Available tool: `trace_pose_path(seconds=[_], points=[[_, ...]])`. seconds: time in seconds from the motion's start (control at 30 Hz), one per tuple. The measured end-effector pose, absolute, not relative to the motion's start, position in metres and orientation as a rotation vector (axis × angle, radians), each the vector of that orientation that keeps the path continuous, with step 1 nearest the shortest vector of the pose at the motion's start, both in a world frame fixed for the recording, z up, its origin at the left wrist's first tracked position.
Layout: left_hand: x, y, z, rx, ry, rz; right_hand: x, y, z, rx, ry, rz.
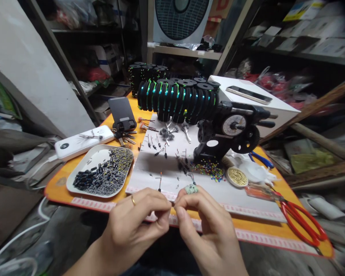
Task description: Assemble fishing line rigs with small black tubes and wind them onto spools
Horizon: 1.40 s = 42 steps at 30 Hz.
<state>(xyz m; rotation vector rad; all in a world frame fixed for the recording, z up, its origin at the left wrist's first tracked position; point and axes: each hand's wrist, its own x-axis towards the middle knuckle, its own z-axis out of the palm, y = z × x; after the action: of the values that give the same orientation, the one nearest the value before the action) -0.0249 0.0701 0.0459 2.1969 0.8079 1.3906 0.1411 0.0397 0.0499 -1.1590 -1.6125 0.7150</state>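
My left hand (140, 218), with a ring on one finger, is closed in a pinch at the table's front edge. Fingertip to fingertip with it, my right hand (205, 224) pinches too; a green patterned wrap (191, 189) covers one of its fingers. Whatever lies between the fingertips is too small or hidden to name. Just beyond them, on a white board (143, 165), are several small black-ended pieces with thin line, such as one upright piece (160, 182). A heap of coloured beads (209, 169) lies past my right hand.
At left stand a tray of small dark parts (103, 170), a white power bank (83, 142) and a phone stand (122, 111). Behind the board is a geared winder (232, 126) beside black spools (175, 97). Red-handled scissors (301, 222) and a dish of gold beads (237, 177) are at right.
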Motion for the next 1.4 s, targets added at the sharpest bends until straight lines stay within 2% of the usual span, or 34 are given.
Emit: trace_pose_path(seconds=[0.5,0.7,0.87,1.2,1.3,1.4], points=[[-0.015,0.061,0.032,1.418,0.804,1.407,0.134,0.040,0.055,-1.069,-1.502,0.908],[-0.014,0.060,0.026,1.301,0.741,1.382,0.133,0.039,0.054,-1.089,-1.535,0.878],[-0.012,0.059,0.025,1.270,0.732,1.376,0.131,0.037,0.054,-1.093,-1.590,0.719],[-0.013,0.062,0.028,1.225,0.737,1.332,0.139,0.042,0.058,-1.077,-1.584,1.036],[-0.012,0.062,0.028,1.226,0.733,1.344,0.138,0.042,0.056,-1.094,-1.634,0.993],[-0.011,0.058,0.029,1.184,0.708,1.310,0.139,0.042,0.051,-1.147,-1.755,0.751]])
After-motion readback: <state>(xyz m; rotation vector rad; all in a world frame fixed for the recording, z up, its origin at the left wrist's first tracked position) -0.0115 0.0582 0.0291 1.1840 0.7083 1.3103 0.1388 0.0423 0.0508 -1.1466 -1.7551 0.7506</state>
